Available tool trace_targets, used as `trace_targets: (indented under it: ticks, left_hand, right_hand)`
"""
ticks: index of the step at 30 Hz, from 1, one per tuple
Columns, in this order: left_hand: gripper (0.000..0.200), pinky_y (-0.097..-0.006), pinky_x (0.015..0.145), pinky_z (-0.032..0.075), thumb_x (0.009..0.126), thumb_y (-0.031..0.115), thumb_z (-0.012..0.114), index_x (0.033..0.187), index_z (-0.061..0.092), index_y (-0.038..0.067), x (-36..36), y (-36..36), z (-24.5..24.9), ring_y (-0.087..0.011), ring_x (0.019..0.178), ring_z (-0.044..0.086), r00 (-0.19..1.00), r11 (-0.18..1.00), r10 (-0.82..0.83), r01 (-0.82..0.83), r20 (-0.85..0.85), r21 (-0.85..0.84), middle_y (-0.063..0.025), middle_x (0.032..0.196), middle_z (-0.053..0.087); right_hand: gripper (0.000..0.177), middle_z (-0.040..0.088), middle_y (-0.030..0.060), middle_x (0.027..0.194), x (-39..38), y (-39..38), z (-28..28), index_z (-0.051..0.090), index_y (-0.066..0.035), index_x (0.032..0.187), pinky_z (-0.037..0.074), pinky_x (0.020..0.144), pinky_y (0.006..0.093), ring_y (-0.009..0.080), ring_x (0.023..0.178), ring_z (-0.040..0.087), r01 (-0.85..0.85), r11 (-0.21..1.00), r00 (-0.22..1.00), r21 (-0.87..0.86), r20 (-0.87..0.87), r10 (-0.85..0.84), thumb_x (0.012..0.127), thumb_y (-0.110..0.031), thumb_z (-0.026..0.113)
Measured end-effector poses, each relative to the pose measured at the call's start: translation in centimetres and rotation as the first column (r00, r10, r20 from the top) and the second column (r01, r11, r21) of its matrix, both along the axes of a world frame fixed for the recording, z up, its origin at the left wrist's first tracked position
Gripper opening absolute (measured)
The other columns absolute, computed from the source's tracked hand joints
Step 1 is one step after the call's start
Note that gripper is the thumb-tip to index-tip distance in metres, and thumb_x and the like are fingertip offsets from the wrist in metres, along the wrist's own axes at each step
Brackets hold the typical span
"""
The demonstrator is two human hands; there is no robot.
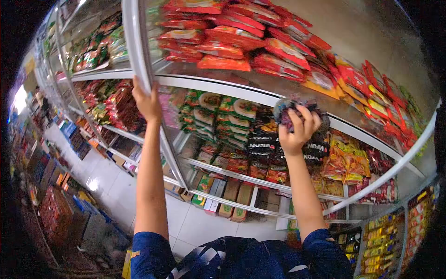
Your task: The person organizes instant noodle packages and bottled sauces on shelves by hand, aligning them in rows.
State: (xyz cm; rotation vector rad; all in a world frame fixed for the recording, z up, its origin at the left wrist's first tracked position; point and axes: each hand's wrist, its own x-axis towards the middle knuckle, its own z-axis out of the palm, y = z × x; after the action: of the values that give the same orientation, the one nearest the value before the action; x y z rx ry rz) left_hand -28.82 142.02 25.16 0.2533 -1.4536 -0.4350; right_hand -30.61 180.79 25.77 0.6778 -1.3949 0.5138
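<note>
My left hand [147, 101] is wrapped round the white metal frame upright [133, 42] of the display case. Bunched in my right hand [299, 129] is a purple and grey cloth [284, 111], its folds sticking out past my fingers. This hand is at the white shelf edge [223, 89], in front of the upper rack. Red packets [232, 44] lie stacked on the shelf above. On the shelf below, green packets [239, 118] and black packets [262, 144] stand in rows close to my right hand.
Yellow packets [346, 160] sit lower right, near a curved white rail [395, 169]. Bottles with yellow contents [377, 249] line a rack at bottom right. Boxes [227, 197] stand under the lowest shelf. White floor tiles [116, 176] run along the aisle at left, past stacked goods [53, 211].
</note>
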Motion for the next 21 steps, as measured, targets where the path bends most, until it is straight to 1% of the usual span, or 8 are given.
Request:
trace_targets:
  ticks: [7, 9, 12, 13, 15, 17, 20, 21]
  left_hand:
    - [0.068, -0.0384, 0.081, 0.039, 0.070, 0.023, 0.065, 0.127, 0.034, 0.001, 0.8, 0.6, 0.4, -0.0341, 0.092, 0.048, 0.999, 0.999, 0.039, -0.040, 0.034, 0.013, -0.0194, 0.102, 0.048]
    - [0.068, -0.0395, 0.086, 0.036, 0.074, 0.029, 0.061, 0.131, 0.031, 0.007, 0.6, 0.3, 0.2, -0.0357, 0.101, 0.045, 0.999, 0.999, -0.010, 0.009, 0.040, 0.033, -0.0198, 0.109, 0.046]
    - [0.068, -0.0406, 0.082, 0.038, 0.075, 0.030, 0.061, 0.131, 0.030, 0.008, 0.9, 1.0, 0.6, -0.0360, 0.095, 0.047, 0.996, 0.992, 0.023, -0.034, 0.090, 0.118, -0.0190, 0.102, 0.047]
    - [0.068, -0.0403, 0.083, 0.038, 0.076, 0.030, 0.060, 0.132, 0.028, 0.008, 1.1, 1.1, 0.6, -0.0366, 0.097, 0.046, 0.990, 0.987, -0.007, -0.015, 0.142, 0.159, -0.0198, 0.104, 0.046]
    - [0.072, -0.0405, 0.081, 0.038, 0.075, 0.031, 0.061, 0.131, 0.025, 0.004, 1.7, 1.2, 0.6, -0.0370, 0.094, 0.046, 0.991, 0.990, -0.077, 0.063, 0.110, 0.130, -0.0208, 0.105, 0.046]
    - [0.071, -0.0388, 0.096, 0.028, 0.078, 0.028, 0.058, 0.131, 0.021, -0.003, 3.5, 1.9, -1.3, -0.0360, 0.112, 0.038, 0.964, 0.951, -0.264, 0.256, 0.030, 0.173, -0.0247, 0.122, 0.039]
    - [0.063, -0.0364, 0.101, 0.025, 0.079, 0.027, 0.057, 0.128, 0.030, -0.002, 9.4, 3.7, -10.6, -0.0330, 0.118, 0.035, 0.917, 0.961, -0.272, 0.246, 0.293, 0.123, -0.0223, 0.127, 0.037]
    - [0.060, -0.0363, 0.100, 0.026, 0.080, 0.027, 0.057, 0.126, 0.033, -0.002, 12.1, 4.9, -15.9, -0.0319, 0.119, 0.036, 0.817, 0.873, -0.451, 0.320, 0.359, 0.368, -0.0228, 0.124, 0.040]
  right_hand:
    - [0.031, 0.052, 0.0042, 0.104, 0.1, -10.3, 0.1, 0.060, -0.013, 0.088, 0.032, 0.084, 0.0420, 0.0292, 0.096, 0.042, -0.138, 0.974, 0.990, 0.177, 0.033, 0.134, 0.058, -0.009, 0.065]
    - [0.031, 0.052, 0.0034, 0.104, 0.4, -13.5, 0.7, 0.060, -0.013, 0.087, 0.032, 0.083, 0.0423, 0.0290, 0.096, 0.042, -0.181, 0.964, 0.983, 0.196, 0.047, 0.175, 0.058, -0.008, 0.066]
    - [0.026, 0.050, 0.0059, 0.101, 1.7, -16.8, 1.3, 0.060, -0.009, 0.086, 0.033, 0.085, 0.0424, 0.0291, 0.097, 0.041, -0.361, 0.868, 0.923, 0.341, 0.262, 0.281, 0.060, -0.007, 0.063]
    - [0.027, 0.053, 0.0079, 0.102, 2.2, -17.3, 1.2, 0.061, -0.008, 0.086, 0.035, 0.087, 0.0394, 0.0294, 0.099, 0.043, -0.469, 0.808, 0.867, 0.356, 0.360, 0.345, 0.060, -0.005, 0.061]
    - [0.028, 0.056, 0.0107, 0.102, 2.7, -17.6, -1.2, 0.061, -0.007, 0.087, 0.038, 0.088, 0.0373, 0.0290, 0.098, 0.048, -0.762, 0.603, 0.585, 0.234, 0.647, 0.489, 0.060, -0.002, 0.058]
    - [0.029, 0.059, 0.0129, 0.101, 4.0, -16.0, -4.5, 0.061, -0.005, 0.087, 0.040, 0.089, 0.0375, 0.0288, 0.097, 0.053, -0.865, 0.486, 0.380, 0.127, 0.798, 0.468, 0.059, 0.000, 0.056]
    - [0.030, 0.058, 0.0140, 0.100, 5.7, -11.7, -15.2, 0.059, -0.001, 0.088, 0.040, 0.088, 0.0335, 0.0269, 0.098, 0.054, -0.866, 0.498, 0.210, -0.058, 0.860, 0.465, 0.058, -0.002, 0.058]
    - [0.032, 0.057, 0.0137, 0.102, 7.0, -9.4, -18.5, 0.058, 0.000, 0.091, 0.039, 0.090, 0.0339, 0.0252, 0.101, 0.052, -0.837, 0.490, -0.027, -0.244, 0.913, 0.407, 0.059, -0.001, 0.061]
